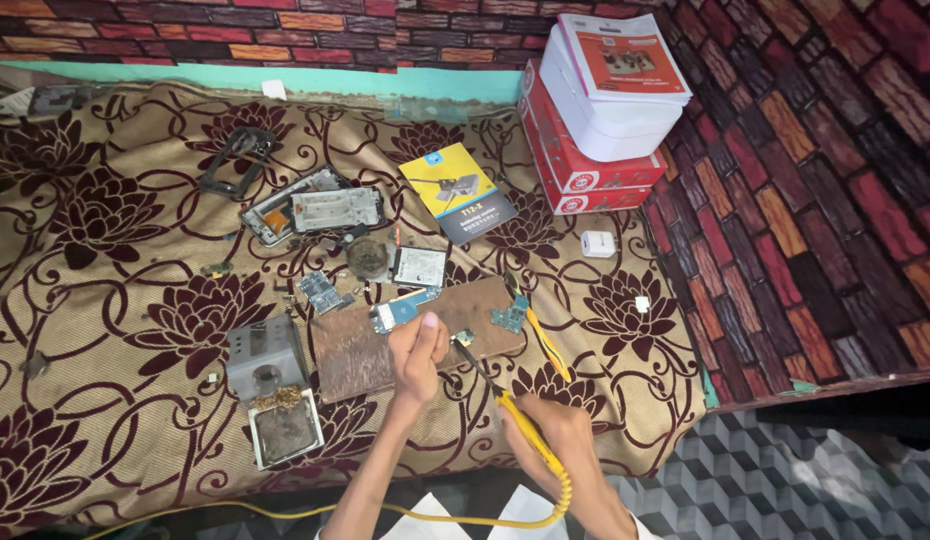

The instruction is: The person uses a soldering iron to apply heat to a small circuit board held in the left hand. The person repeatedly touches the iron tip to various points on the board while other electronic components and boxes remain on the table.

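A: Soldering iron (525,425) tip too small to resolve; contact with small board (464,338) unclear.
B: Left hand (418,352) covers part of wooden board (385,345). Grip contents?
A: Hidden by fingers. Forearms cut by bottom edge. Loose bits near round part (366,258) too tiny to identify.

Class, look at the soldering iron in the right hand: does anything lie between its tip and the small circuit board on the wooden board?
Nothing visible does: the soldering iron tip meets the small circuit board.
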